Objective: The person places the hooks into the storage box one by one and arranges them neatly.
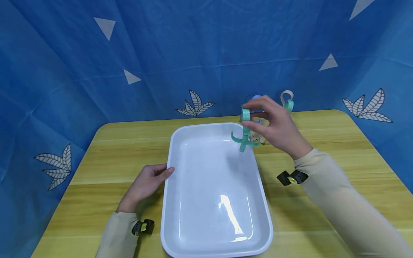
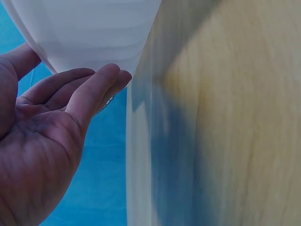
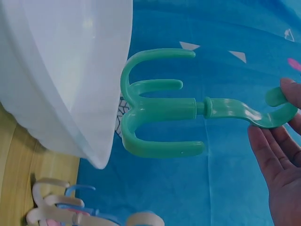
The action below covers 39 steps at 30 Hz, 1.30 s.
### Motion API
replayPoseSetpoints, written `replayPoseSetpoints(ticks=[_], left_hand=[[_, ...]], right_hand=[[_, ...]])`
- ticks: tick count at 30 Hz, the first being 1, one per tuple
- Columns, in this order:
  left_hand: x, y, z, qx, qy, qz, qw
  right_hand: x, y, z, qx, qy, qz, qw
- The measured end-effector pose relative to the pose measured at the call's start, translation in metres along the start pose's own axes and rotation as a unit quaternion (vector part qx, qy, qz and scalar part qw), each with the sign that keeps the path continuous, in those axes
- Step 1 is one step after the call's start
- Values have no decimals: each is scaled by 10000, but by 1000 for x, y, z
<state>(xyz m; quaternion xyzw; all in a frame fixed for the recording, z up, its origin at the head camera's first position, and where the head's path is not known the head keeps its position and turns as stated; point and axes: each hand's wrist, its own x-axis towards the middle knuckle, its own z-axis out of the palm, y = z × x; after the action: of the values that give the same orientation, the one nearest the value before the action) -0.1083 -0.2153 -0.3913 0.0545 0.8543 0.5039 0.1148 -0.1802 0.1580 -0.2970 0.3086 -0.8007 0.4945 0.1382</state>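
My right hand (image 1: 279, 127) pinches the curved top of a green plastic multi-prong hanging hook (image 1: 246, 132) between thumb and fingers. The hook hangs, prongs downward, above the far right corner of a white tray (image 1: 206, 186). In the right wrist view its upturned prongs (image 3: 164, 148) and thin swivel neck (image 3: 201, 108) show in full, apart from the tray. At the tray's left side, my left hand (image 1: 145, 184) holds the rim, thumb over the edge. The left wrist view shows its fingers (image 2: 89, 94) against the tray's outer wall (image 2: 94, 37).
Beyond the tray's far right corner lie more hooks, partly hidden by my right hand: a beige one (image 3: 51, 202), a blue one (image 3: 82, 207) and a green curved end (image 1: 289, 105). A wooden table (image 1: 129, 143) bears everything, with a blue cloth (image 1: 161, 53) behind.
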Motion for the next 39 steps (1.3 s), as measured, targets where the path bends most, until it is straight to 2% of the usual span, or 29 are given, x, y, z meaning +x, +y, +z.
replayPoseSetpoints(ticks=[8, 15, 28, 34, 39], left_hand=[[0, 0, -1, 56, -32, -32, 10000], [2, -5, -3, 119, 55, -185, 9997], [3, -3, -2, 151, -152, -270, 9994], [2, 1, -5, 245, -271, -175, 9992], [4, 3, -5, 233, -321, -278, 9988]], right_hand=[[8, 1, 12, 229, -327, 171, 9991], [20, 2, 31, 202, -714, 40, 9972], [32, 0, 57, 150, -1213, 668, 9902], [41, 0, 72, 186, -1476, 698, 9864], [48, 2, 80, 125, -1568, 743, 9848]])
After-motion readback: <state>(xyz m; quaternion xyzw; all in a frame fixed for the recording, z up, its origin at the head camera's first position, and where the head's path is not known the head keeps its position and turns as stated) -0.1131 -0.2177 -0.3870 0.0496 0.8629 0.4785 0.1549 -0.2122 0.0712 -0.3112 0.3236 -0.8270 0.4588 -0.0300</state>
